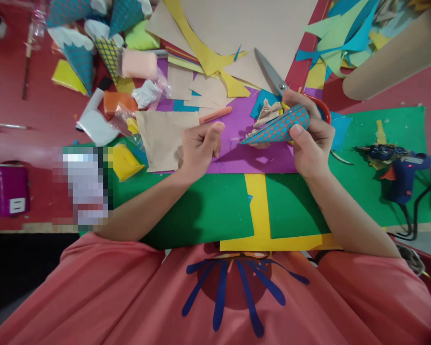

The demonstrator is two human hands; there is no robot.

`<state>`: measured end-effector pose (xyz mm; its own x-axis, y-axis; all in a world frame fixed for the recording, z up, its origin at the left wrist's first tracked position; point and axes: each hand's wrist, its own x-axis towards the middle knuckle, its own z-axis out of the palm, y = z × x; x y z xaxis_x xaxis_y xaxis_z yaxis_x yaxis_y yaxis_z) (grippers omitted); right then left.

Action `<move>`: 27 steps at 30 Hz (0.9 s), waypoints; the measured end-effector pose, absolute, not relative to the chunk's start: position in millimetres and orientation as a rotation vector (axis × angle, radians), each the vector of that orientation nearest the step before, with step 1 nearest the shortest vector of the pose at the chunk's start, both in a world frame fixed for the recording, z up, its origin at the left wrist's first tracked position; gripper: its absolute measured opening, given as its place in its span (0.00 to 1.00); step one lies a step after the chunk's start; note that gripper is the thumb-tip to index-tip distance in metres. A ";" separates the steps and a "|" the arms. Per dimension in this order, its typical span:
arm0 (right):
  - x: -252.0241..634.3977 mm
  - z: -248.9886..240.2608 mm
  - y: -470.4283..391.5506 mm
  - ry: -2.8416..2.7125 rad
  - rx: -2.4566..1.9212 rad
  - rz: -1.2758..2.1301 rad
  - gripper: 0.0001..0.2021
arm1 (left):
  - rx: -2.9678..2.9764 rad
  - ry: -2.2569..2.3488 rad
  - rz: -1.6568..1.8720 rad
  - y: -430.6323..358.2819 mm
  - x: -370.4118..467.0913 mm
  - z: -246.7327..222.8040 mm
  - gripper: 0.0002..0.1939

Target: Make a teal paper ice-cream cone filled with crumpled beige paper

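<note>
My right hand point(314, 139) grips the wide end of a small blue paper cone point(280, 128) patterned with a reddish lattice, its tip pointing left. To the left of that tip is my left hand point(201, 149), fingers curled and thumb pressed against them; whatever they may pinch is hidden. Crumpled brown paper point(267, 114) lies just behind the cone. Scissors point(273, 76) with red handles rest open beyond my right hand, which partly covers them. Beneath both hands is a purple sheet point(233, 163), with a brown paper bag point(165, 139) beside my left hand and an orange marker point(215, 115) behind it.
On the right, a blue glue gun point(404, 177) lies on a green sheet point(366, 191), its cable trailing forward. A cardboard tube point(391, 57) juts in at upper right. Finished-looking cones point(75, 57) and clay packets point(140, 64) crowd the upper left. Yellow paper scraps point(233, 86) spread behind.
</note>
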<state>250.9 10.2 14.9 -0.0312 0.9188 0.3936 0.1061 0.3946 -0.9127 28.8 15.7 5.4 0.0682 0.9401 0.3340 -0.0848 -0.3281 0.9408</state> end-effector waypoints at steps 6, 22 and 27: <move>249.0 12.9 11.8 -1.426 -0.939 0.827 0.09 | 1.326 0.830 1.382 21.1 31.0 -2.5 0.19; 244.8 19.3 6.7 -1.509 -0.984 0.598 0.08 | 1.957 0.875 1.335 15.6 18.9 3.3 0.19; 225.0 21.6 -7.0 -1.832 -0.864 0.706 0.11 | 2.102 0.929 1.018 10.1 19.5 -16.1 0.40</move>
